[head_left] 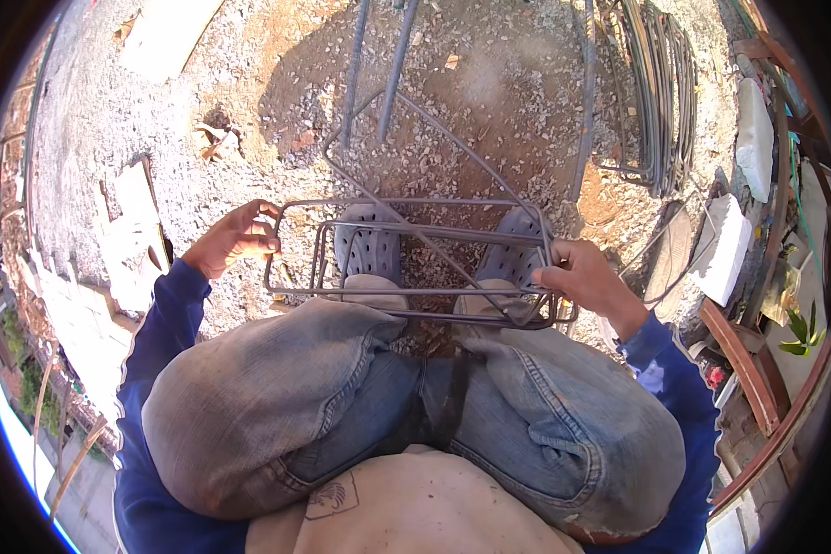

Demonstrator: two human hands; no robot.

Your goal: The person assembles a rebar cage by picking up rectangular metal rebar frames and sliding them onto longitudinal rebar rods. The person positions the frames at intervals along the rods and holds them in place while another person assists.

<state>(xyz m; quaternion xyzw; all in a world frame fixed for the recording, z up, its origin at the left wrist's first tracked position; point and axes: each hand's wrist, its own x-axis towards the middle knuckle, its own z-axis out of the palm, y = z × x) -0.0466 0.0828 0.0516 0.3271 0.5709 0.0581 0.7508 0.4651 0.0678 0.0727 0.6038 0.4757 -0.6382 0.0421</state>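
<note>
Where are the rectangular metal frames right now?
At the head view's centre, the metal frames are between the left hand and the right hand, in front of the grey clogs.

The left forearm (174, 305) enters from 8 o'clock; its wrist (203, 262) points toward 1 o'clock. The left hand (234, 244) sits between 9 and 10 o'clock, fingers (264, 207) bent toward 3 o'clock, thumb (260, 246) below them. The right forearm (665, 355) enters from 4 o'clock. The right hand (589, 277) sits at 3 o'clock, clamped, its thumb (547, 276) directed toward 9 o'clock. Both knees are bent and splayed.
</note>
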